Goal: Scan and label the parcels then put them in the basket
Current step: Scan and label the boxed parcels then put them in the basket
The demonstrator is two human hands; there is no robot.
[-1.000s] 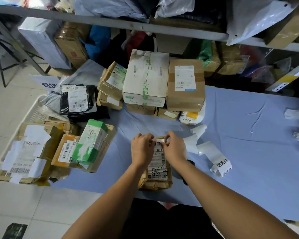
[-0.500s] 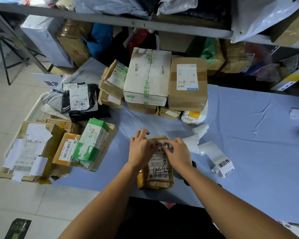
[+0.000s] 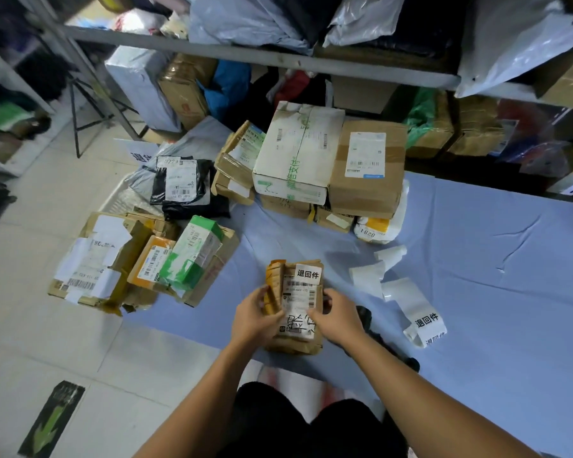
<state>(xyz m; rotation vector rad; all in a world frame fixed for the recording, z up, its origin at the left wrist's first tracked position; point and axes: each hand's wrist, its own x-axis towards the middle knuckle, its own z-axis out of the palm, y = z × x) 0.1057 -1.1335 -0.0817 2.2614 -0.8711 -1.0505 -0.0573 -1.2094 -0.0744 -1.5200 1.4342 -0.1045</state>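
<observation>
A small brown parcel (image 3: 298,292) lies on the blue table cover near the front edge, with a white shipping label and a fresh white sticker at its top right corner. My left hand (image 3: 253,317) grips its left side and my right hand (image 3: 336,317) grips its right side. A strip of white stickers (image 3: 417,309) curls on the cover just to the right. A black scanner (image 3: 366,317) lies partly hidden behind my right wrist. The white basket (image 3: 119,200) stands on the floor at the left, mostly covered by parcels.
A stack of cardboard boxes (image 3: 328,166) sits at the back of the blue table (image 3: 493,259). Several boxes (image 3: 139,262) and a black bag (image 3: 182,186) pile up at the left over the basket. Metal shelving (image 3: 262,57) full of parcels runs across the back.
The sticker is now stuck on the parcel's top right corner. Both hands have slid down from the parcel's top to its sides. The view has shifted closer and leftwards.
</observation>
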